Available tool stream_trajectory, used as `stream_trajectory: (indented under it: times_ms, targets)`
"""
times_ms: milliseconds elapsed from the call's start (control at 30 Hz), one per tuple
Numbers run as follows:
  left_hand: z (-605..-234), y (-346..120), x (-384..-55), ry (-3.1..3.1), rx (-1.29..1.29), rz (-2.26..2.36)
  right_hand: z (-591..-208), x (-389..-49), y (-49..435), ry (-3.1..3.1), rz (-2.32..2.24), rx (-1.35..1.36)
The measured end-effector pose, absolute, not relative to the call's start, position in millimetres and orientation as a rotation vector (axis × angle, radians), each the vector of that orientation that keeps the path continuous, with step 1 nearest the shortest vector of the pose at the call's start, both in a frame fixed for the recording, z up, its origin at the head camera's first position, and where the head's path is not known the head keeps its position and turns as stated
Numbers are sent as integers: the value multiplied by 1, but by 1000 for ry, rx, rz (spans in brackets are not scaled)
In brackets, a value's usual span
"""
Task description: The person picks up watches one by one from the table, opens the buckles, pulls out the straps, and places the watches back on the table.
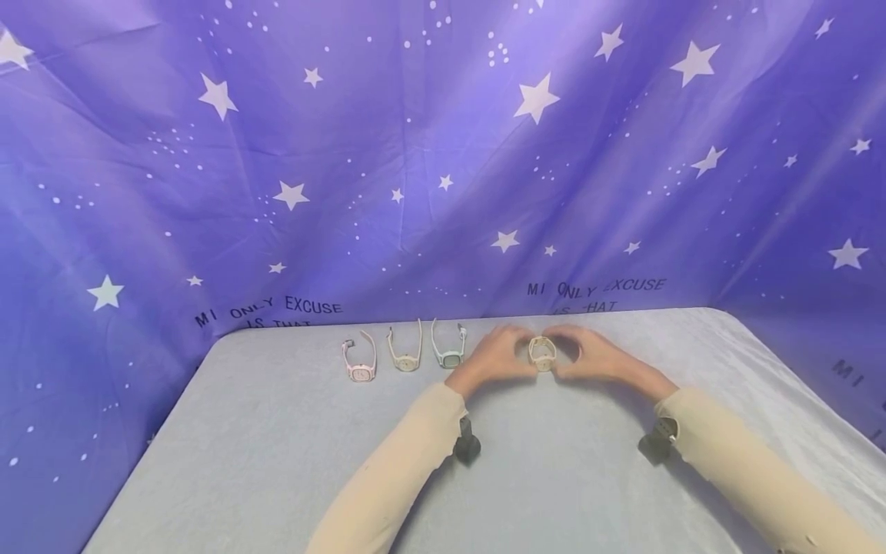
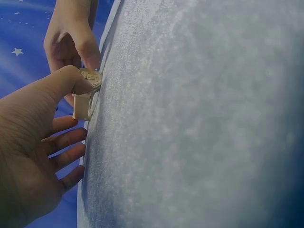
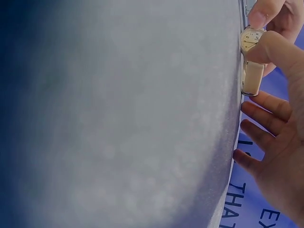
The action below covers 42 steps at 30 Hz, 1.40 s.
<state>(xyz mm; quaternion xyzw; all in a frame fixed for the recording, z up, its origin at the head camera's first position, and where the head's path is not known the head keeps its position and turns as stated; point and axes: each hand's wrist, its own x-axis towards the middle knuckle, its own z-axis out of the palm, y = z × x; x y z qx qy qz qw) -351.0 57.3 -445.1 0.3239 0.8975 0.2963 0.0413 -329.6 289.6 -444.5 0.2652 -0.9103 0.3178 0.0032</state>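
A cream wristwatch (image 1: pixel 544 365) with a round dial stands near the table's far edge, its strap looped up behind the face. My left hand (image 1: pixel 495 355) holds it from the left and my right hand (image 1: pixel 590 356) from the right. In the left wrist view, both thumbs touch the rim of the watch (image 2: pixel 91 78); the left hand's other fingers are loosely spread beside the strap. The right wrist view shows the right thumb on the dial's edge of the same watch (image 3: pixel 250 40). Fingertips behind the strap are partly hidden.
Left of my hands, a green watch (image 1: pixel 452 359), a beige watch (image 1: pixel 406 363) and a pink watch (image 1: pixel 361 375) stand in a row with straps unfastened. A grey cloth covers the table (image 1: pixel 547 477). Behind hangs a purple star-patterned curtain (image 1: pixel 415 154).
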Motion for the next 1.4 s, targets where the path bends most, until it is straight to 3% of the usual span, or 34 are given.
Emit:
stream_trajectory:
  times_ms: [867,1400]
  targets:
    - [-442,54,-353,2708,996,964,-444,-328,288,-2837,984,842]
    - [-442,57,-349,2887,1096,524,-442,-325,281,-2809,475,874]
